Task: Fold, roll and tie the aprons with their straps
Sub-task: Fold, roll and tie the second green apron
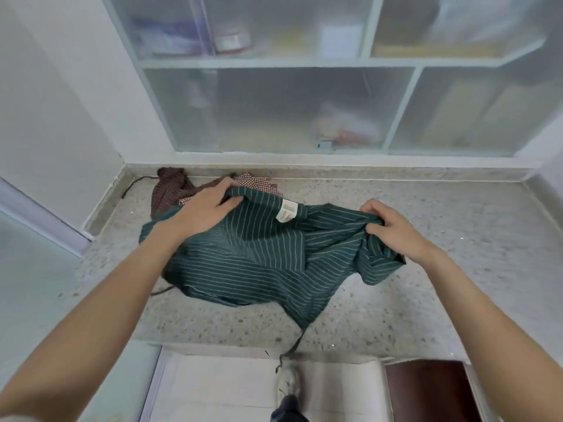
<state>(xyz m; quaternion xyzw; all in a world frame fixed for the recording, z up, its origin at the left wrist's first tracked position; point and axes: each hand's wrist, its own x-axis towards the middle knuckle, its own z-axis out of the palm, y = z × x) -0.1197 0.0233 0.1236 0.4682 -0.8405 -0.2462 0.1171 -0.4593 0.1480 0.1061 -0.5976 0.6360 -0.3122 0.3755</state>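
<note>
Two bare hands at work on a green striped apron (259, 257), seen from the head camera. Spread crumpled across the middle of a speckled stone tabletop (457, 269), white pinstripes running at several angles through the folds. Left hand (207, 205) clamped over the apron's far left edge, thumb and fingers curled round a bunched fold of cloth. Right hand (393, 229) gripping the far right corner, fingers curled into a gathered wad of fabric, raised slightly off the surface. Between the two hands, near the far edge, a pale sewn-in label (286, 212) turned face up. Trailing from the near point of the apron, a dark strap (294, 345) hanging over the front edge of the tabletop. Behind the left hand, just beyond the green cloth and partly hidden by it, a brown striped apron (169, 187) heaped near the back left corner, with a red-and-white checked apron (256, 182) lying beside it. Along the back wall, a cabinet with frosted sliding panels (304, 111), contents blurred. Below the tabletop edge, one light shoe (288, 386) on the floor.
</note>
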